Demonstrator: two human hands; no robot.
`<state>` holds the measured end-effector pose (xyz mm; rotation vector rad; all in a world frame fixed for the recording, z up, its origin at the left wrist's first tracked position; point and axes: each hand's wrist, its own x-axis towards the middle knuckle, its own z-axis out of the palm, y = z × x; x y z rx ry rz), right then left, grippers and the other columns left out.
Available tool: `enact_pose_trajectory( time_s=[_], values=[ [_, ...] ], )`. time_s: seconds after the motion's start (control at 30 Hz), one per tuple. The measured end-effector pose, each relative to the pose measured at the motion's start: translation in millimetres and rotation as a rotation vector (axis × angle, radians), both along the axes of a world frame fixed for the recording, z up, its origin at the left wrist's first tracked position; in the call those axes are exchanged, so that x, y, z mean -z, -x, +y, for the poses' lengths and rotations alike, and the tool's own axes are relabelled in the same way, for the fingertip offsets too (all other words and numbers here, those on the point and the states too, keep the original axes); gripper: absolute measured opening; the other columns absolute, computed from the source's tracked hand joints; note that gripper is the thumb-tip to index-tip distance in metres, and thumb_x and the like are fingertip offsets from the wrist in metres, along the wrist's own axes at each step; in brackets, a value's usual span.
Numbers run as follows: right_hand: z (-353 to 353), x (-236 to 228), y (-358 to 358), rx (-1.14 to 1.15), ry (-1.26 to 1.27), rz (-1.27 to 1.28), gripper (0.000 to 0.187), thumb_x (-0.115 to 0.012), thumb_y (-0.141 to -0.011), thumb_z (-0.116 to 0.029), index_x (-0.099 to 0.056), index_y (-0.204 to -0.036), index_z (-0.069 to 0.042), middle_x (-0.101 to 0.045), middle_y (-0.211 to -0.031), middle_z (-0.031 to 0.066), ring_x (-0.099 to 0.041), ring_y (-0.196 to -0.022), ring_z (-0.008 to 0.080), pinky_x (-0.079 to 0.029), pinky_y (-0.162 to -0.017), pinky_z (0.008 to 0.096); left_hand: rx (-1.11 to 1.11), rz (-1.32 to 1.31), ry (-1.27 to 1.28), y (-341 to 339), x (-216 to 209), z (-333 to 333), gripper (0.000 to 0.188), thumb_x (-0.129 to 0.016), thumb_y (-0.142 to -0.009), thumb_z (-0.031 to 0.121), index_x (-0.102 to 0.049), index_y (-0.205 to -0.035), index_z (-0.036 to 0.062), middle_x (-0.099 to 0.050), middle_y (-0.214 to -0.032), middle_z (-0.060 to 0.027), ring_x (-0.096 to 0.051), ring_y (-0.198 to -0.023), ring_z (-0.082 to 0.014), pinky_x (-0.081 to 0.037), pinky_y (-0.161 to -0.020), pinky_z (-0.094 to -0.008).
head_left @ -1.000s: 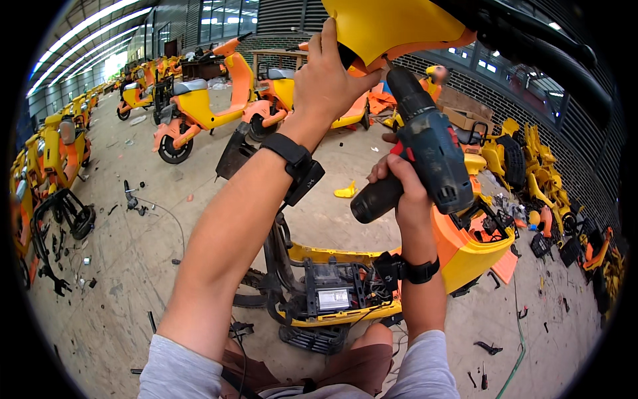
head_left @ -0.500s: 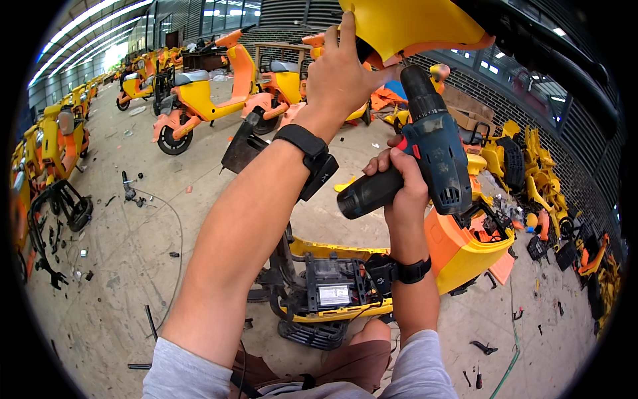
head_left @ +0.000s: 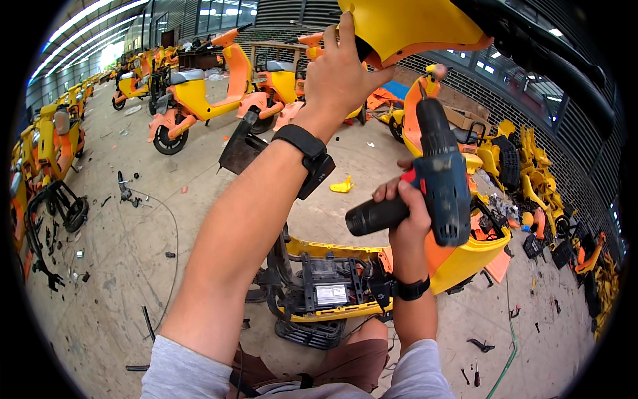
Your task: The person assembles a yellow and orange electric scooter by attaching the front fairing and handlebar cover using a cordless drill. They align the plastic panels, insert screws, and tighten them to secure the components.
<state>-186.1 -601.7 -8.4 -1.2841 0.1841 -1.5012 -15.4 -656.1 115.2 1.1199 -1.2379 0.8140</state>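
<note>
At the top of the view, my left hand (head_left: 344,80) grips the left edge of a yellow scooter panel (head_left: 415,25), fingers reaching up its side and thumb along the orange underside. My right hand (head_left: 413,206) is wrapped round the handle of a dark blue cordless drill (head_left: 444,176). The drill points upward, its bit below the panel and apart from it. Below my hands stands a partly stripped scooter body (head_left: 332,310), with black parts and a silver-labelled box exposed in its opened yellow frame. Its yellow and orange rear section (head_left: 468,261) is at the right.
Several yellow and orange scooters (head_left: 216,103) stand behind and along the left. Yellow body panels (head_left: 531,166) are heaped by the brick wall at right. A screwdriver (head_left: 476,374), a green hose (head_left: 508,362), a cable (head_left: 174,233) and a yellow scrap (head_left: 341,185) lie on the floor.
My right hand has lowered the drill and moved it slightly right, taking its bit away from the panel's underside. My left hand stays on the panel.
</note>
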Motion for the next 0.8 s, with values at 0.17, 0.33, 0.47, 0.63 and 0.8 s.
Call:
enact_pose_trajectory(
  time_s=[0.17, 0.33, 0.47, 0.63, 0.8],
  values=[
    [27, 54, 23, -0.063, -0.134, 0.015, 0.043, -0.053, -0.082, -0.015, -0.041, -0.118, 0.004, -0.047, -0.069, 0.0079, -0.052, -0.067, 0.0215, -0.046, -0.072, 0.0362, 0.039, -0.062, 0.16, 8, 2, -1, 0.082, -0.077, -0.07, 0.043, -0.04, -0.132, 0.0037, -0.056, -0.114, -0.0216, -0.065, -0.082, -0.0378, -0.055, -0.062, -0.0434],
    [56, 114, 31, -0.065, -0.246, 0.016, 0.042, -0.053, -0.082, -0.013, -0.043, -0.119, 0.003, -0.048, -0.071, 0.0079, -0.053, -0.068, 0.0216, -0.046, -0.075, 0.0387, 0.158, -0.068, 0.102, 11, -8, 20, 0.097, -0.082, -0.066, 0.036, -0.029, -0.139, 0.0, -0.047, -0.122, -0.0237, -0.054, -0.109, -0.0384, -0.049, -0.084, -0.0485],
    [69, 148, 28, -0.128, -0.179, -0.036, 0.044, -0.054, -0.089, -0.015, -0.036, -0.125, 0.004, -0.052, -0.078, 0.0071, -0.054, -0.078, 0.0216, -0.045, -0.082, 0.0398, -0.004, 0.022, 0.059, 29, 4, 31, 0.093, -0.079, -0.07, 0.032, -0.028, -0.139, -0.0043, -0.039, -0.133, -0.0241, -0.033, -0.129, -0.0397, -0.027, -0.105, -0.0521],
    [63, 158, 6, 0.056, -0.117, -0.081, 0.049, -0.049, -0.092, -0.029, -0.04, -0.125, 0.005, -0.059, -0.09, 0.0098, -0.058, -0.091, 0.0232, -0.043, -0.092, 0.0392, 0.247, -0.139, -0.044, 59, 86, 93, 0.034, -0.061, -0.07, 0.013, -0.059, -0.1, -0.002, -0.06, -0.083, -0.0177, -0.06, -0.08, -0.0374, -0.043, -0.081, -0.0506],
    [58, 159, 2, 0.009, -0.344, -0.014, 0.066, -0.046, -0.093, -0.052, -0.044, -0.132, 0.0, -0.048, -0.135, 0.0133, -0.047, -0.124, 0.0221, -0.036, -0.105, 0.0368, 0.611, -0.224, -0.798, 49, 195, 169, 0.07, -0.065, -0.072, 0.015, -0.039, -0.133, -0.0059, -0.058, -0.103, -0.0214, -0.057, -0.098, -0.0366, -0.043, -0.087, -0.0474]
  ],
)
